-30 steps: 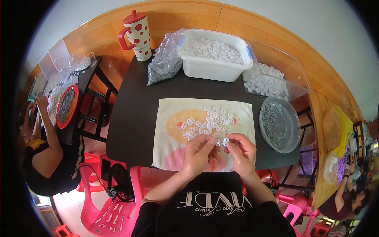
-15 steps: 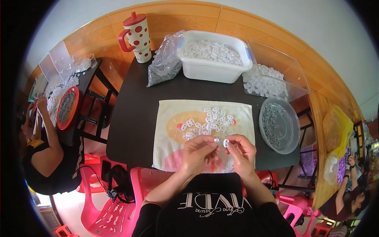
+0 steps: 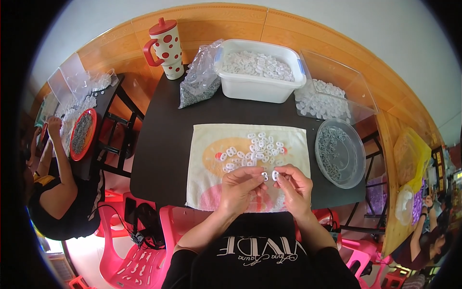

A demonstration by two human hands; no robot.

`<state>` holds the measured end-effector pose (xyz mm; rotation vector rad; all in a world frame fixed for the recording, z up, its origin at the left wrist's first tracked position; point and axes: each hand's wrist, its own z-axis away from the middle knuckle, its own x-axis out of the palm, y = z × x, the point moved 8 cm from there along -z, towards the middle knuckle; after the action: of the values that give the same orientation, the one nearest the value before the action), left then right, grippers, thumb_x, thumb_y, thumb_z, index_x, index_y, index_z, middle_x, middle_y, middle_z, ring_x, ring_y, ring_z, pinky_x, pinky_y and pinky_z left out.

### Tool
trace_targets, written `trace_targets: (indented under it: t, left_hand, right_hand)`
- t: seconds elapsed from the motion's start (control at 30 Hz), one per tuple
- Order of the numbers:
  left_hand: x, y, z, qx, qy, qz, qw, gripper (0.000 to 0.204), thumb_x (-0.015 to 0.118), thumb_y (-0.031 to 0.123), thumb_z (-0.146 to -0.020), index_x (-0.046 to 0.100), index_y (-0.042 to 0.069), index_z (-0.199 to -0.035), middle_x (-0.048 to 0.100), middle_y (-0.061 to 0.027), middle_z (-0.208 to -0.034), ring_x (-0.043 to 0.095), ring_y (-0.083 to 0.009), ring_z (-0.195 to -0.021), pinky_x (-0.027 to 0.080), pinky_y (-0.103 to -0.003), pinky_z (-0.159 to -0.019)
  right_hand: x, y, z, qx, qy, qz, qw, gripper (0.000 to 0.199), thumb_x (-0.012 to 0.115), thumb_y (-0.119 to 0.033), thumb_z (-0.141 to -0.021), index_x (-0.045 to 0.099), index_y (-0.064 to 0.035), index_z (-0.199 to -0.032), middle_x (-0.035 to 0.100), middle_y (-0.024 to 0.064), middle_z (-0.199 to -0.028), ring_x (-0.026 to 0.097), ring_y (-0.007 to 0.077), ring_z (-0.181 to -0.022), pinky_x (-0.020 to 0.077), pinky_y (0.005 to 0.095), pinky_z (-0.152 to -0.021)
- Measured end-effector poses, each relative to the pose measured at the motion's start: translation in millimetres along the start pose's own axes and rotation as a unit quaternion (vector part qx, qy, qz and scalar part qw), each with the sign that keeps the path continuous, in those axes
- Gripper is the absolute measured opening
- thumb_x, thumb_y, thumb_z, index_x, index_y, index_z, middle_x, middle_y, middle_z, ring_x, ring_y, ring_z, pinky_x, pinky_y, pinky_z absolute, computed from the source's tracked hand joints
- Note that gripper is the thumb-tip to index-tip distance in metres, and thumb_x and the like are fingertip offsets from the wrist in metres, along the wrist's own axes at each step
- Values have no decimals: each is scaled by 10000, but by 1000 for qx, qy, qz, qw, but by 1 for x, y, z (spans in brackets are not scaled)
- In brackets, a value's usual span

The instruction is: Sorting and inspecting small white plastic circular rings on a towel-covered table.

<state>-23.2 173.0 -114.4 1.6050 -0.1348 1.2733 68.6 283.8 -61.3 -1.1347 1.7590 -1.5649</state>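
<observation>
My left hand (image 3: pixel 239 189) and my right hand (image 3: pixel 293 188) meet over the near edge of a printed cloth (image 3: pixel 211 159) on a black table (image 3: pixel 163 144). Each hand pinches a small white plastic piece (image 3: pixel 269 176) between thumb and fingers, the two pieces almost touching. A loose heap of the same white pieces (image 3: pixel 257 149) lies on the cloth just beyond my fingers.
A white tub (image 3: pixel 257 86) of white pieces, a clear bag (image 3: pixel 199 79), a spotted red-lidded mug (image 3: pixel 166 48) and a clear box (image 3: pixel 332 98) stand at the back. A round clear dish (image 3: pixel 340 153) of small metal parts sits right. Another person (image 3: pixel 53 188) works at the left table. Pink chairs (image 3: pixel 139 260) stand below.
</observation>
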Motion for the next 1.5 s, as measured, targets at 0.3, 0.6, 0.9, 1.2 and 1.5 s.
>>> trace_targets:
  t: [0.3, 0.6, 0.9, 1.2, 1.5]
  left_hand:
    - [3, 7, 2, 54, -2, -65, 996, 172, 633, -89, -879, 711, -28, -1021, 718, -133, -834, 705, -192, -693, 535, -249, -560]
    - [5, 7, 4, 41, 3, -74, 996, 149, 640, -89, -874, 713, -28, -989, 716, -127, -807, 705, -180, -685, 531, -244, -553]
    - [6, 4, 5, 44, 4, -51, 998, 135, 649, -70, -881, 708, -28, -995, 714, -141, -826, 706, -191, -699, 539, -245, -550]
    - [10, 7, 4, 73, -21, -118, 990, 176, 697, -74, -846, 708, -6, -1008, 708, -60, -834, 671, -109, -710, 523, -216, -587]
    - [12, 12, 10, 83, -22, -176, 981, 295, 699, -113, -828, 688, 4, -1099, 696, -37, -864, 657, -82, -737, 529, -197, -639]
  right_hand:
    - [1, -5, -2, -13, -13, 32, 999, 187, 574, 56, -932, 637, 67, -1107, 601, 49, -912, 568, 86, -801, 499, 222, -712]
    - [-1, -9, -2, -23, -18, 54, 998, 194, 569, 72, -926, 663, 62, -1095, 600, 62, -915, 576, 97, -801, 501, 224, -704]
    - [7, -9, 0, -76, -40, 96, 992, 231, 554, 106, -913, 672, 52, -1104, 595, 80, -950, 574, 101, -804, 507, 219, -708]
    - [9, -3, 1, -19, -49, 24, 998, 203, 566, 100, -912, 620, 68, -1106, 613, 82, -978, 609, 112, -861, 512, 242, -755]
    - [11, -9, -2, -4, -87, 36, 996, 200, 568, 115, -893, 640, 84, -1077, 608, 106, -963, 583, 130, -877, 465, 233, -758]
